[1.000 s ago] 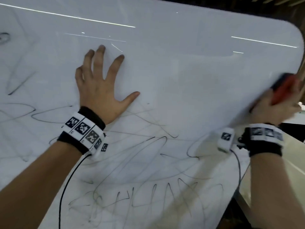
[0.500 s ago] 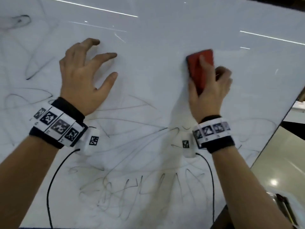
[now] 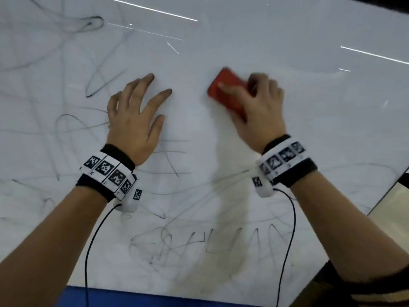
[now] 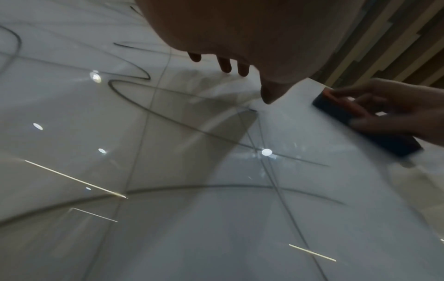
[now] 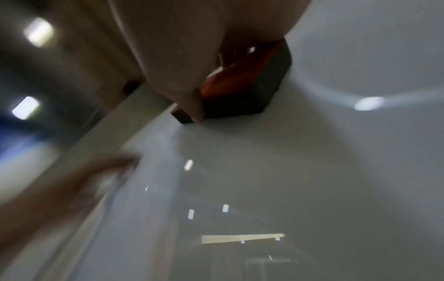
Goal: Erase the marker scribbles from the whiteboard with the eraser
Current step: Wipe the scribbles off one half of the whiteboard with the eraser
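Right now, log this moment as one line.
right hand: grips eraser, on whiteboard | left hand: fingertips on board | scribbles: remain

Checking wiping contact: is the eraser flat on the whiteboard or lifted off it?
Flat on it. The eraser lies with its dark pad against the whiteboard, no gap showing, gripped by the right hand.
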